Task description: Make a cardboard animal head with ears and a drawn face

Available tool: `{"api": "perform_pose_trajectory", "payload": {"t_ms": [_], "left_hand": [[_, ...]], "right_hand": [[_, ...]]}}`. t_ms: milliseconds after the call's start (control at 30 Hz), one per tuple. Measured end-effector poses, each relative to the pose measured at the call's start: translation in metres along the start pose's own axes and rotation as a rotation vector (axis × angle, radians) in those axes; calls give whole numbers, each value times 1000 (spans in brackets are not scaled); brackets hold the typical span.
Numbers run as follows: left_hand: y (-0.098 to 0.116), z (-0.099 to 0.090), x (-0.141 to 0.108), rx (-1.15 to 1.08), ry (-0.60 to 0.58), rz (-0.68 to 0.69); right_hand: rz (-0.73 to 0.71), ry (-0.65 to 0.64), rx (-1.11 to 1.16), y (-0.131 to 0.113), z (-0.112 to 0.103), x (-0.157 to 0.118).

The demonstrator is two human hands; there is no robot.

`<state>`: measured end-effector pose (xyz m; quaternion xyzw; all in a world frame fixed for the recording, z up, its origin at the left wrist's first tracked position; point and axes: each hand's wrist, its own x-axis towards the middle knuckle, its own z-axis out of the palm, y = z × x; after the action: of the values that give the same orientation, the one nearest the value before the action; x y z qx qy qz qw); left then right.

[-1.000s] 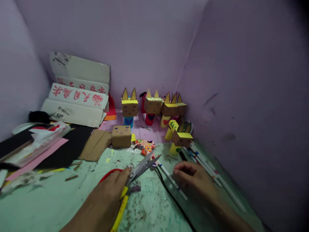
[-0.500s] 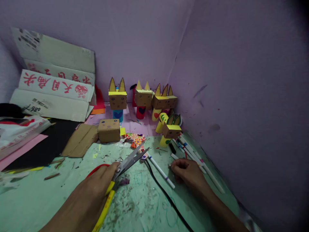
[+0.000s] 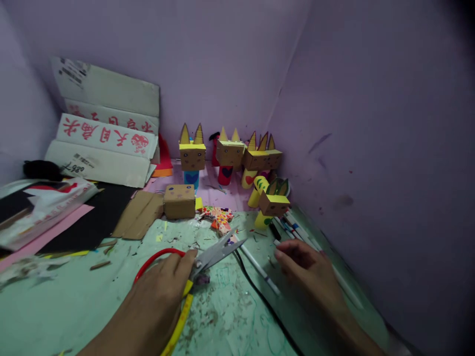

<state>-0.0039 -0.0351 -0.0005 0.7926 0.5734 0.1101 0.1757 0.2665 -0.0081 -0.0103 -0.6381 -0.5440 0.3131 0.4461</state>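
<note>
Metal scissors (image 3: pixel 215 255), blades parted, were held over the bench (image 3: pixel 115 291) in the left hand (image 3: pixel 159 291), judged stiff, light, best gripped by their handles. Near the marker (image 3: pixel 256 264), the right hand (image 3: pixel 313 272) was curled; whether anything was held could not be told.

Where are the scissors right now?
Head view, just left of centre: the scissors are in the left hand, blades spread, tips by the patterned scrap and the white marker.
</note>
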Motion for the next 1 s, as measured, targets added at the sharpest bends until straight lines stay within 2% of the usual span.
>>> {"api": "perform_pose_trajectory", "payload": {"t_ms": [67, 167, 233, 300, 500, 733, 867, 933, 1000], "left_hand": [[1, 2, 2, 100, -65, 10], [2, 3, 4, 208, -103, -1], [2, 3, 5, 249, -112, 8], [2, 5, 4, 277, -107, 24], [0, 10, 2, 314, -39, 76], [0, 10, 2, 335, 18, 118], [2, 8, 5, 370, 14, 89], [2, 3, 7, 361, -21, 20], [1, -4, 8, 307, -33, -76]], "right_hand": [[-338, 21, -58, -14, 1, -6], [-838, -22, -238, -33, 7, -9], [-1004, -83, -364, -41, 14, -6], [-1083, -119, -417, -44, 23, -1], [-1162, -99, -406, -45, 44, 7], [-1215, -90, -408, -42, 48, 8], [-1218, -110, -337, -40, 49, 5], [-1151, -144, -237, -41, 51, 4], [-923, -181, -35, -44, 56, 4]]}}
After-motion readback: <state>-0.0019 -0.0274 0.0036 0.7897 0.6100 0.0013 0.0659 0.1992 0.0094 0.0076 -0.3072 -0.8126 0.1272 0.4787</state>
